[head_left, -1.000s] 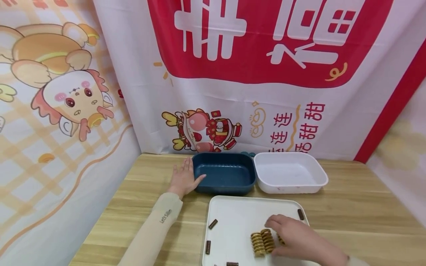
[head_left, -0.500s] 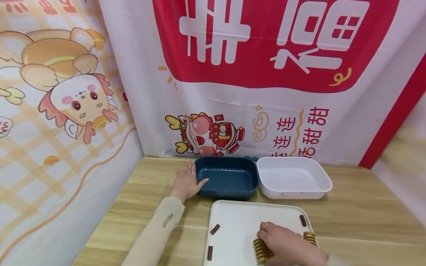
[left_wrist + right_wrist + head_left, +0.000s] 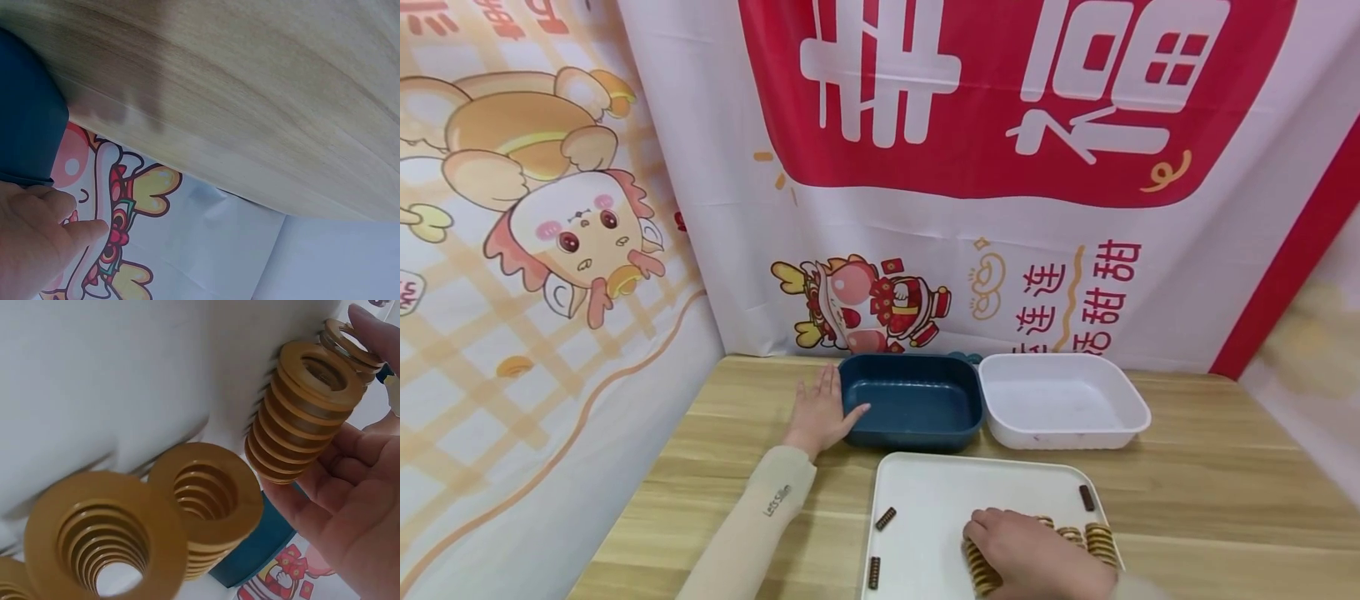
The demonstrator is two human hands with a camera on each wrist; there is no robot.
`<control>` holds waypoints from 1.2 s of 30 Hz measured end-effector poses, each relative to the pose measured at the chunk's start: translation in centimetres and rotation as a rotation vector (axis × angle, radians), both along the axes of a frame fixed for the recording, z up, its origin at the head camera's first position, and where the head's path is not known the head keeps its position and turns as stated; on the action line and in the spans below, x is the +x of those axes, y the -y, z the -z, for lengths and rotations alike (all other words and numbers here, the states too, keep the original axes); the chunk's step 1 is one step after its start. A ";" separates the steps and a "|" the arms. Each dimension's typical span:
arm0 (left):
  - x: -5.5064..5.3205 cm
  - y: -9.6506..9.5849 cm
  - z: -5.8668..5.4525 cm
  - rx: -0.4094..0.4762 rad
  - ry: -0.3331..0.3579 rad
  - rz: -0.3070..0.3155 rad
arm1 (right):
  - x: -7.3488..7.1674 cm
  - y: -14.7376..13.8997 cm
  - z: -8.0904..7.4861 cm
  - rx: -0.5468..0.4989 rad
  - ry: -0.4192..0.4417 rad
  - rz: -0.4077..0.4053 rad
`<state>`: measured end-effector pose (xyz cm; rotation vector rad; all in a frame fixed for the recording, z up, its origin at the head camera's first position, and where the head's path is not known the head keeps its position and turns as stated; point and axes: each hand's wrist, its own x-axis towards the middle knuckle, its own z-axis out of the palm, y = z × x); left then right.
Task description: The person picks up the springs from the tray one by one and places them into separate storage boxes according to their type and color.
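Where the wood-grain tabletop (image 3: 1225,475) ends, a red-and-white printed cloth (image 3: 1037,192) hangs behind it; a second printed cloth (image 3: 565,250) covers the left side. Blue bin (image 3: 913,437) and white bin (image 3: 1063,437) stand side by side along the back edge. White tray (image 3: 925,500) sits nearer me, near rim out of frame. My left hand (image 3: 820,414): fingers extended along the blue bin's left wall, thumb over the rim. My right hand (image 3: 1030,554): thumb and fingers curved round a pair of gold springs (image 3: 306,419) over the tray; can't tell if they're lifted.

Clearances: narrow wood strip between tray and bins. Wide tray floor from right hand to two small dark springs (image 3: 886,518) by the left rim. Right side is tight: three more gold springs (image 3: 1101,546) run up to the right rim, another dark spring (image 3: 1087,497) farther back there.

Orientation: gripped pair's long axes run near-to-far, far ends leaning slightly left. End rings face the right wrist camera.
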<state>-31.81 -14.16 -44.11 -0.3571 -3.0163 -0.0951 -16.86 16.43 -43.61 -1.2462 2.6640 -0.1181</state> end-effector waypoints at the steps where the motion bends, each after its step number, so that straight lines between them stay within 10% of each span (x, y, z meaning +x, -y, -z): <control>1: 0.0 0.0 0.0 -0.002 0.002 -0.001 | 0.0 0.1 0.0 -0.001 -0.004 -0.012; 11: 0.0 0.0 -0.1 -0.017 0.018 -0.002 | -0.3 0.1 -0.2 -0.049 0.037 -0.006; 36: -0.4 0.2 0.6 0.004 0.010 0.005 | -2.5 -1.0 -2.5 -0.776 0.278 0.216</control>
